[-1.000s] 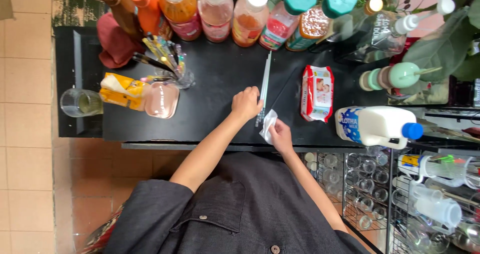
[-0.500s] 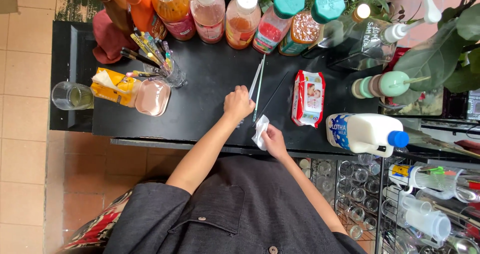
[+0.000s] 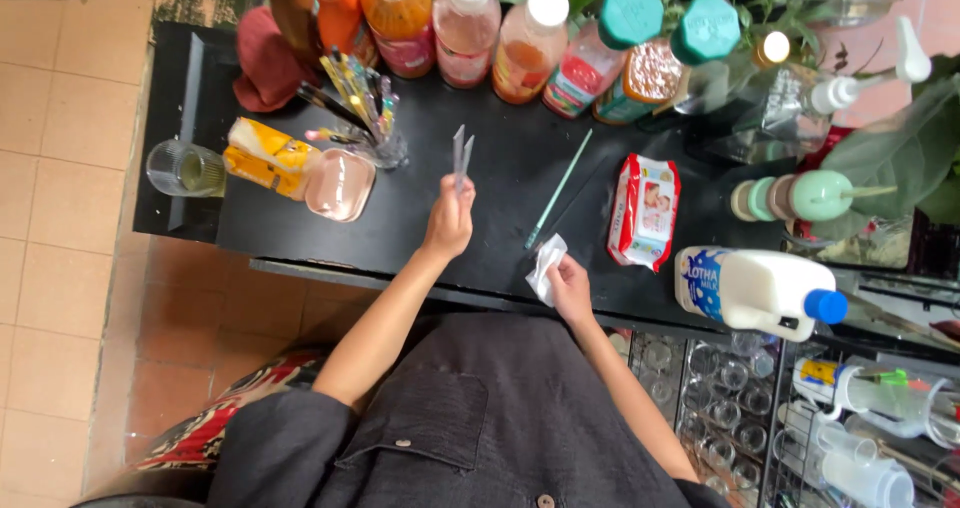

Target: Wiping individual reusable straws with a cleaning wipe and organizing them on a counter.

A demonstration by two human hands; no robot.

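My left hand [image 3: 449, 223] is raised over the black counter [image 3: 300, 243] and grips a small pair of clear tongs [image 3: 462, 156], prongs pointing away from me. My right hand [image 3: 572, 286] rests near the counter's front edge, closed on a crumpled white wipe [image 3: 546, 266]. A long pale green stick [image 3: 558, 190] lies slanted on the counter between the hands, touching neither. A red and white wipes pack [image 3: 645, 211] sits just right of the stick.
Several capped drink bottles [image 3: 465, 23] line the back. A cup of utensils [image 3: 368, 133], a pink dish [image 3: 340, 184], a yellow packet [image 3: 262, 155] and a glass [image 3: 185, 169] stand at left. A white milk jug [image 3: 755, 290] lies at right.
The pale green stick has left my left hand and now lies on the counter. My left hand has moved left and holds the tongs. The right hand keeps the wipe.
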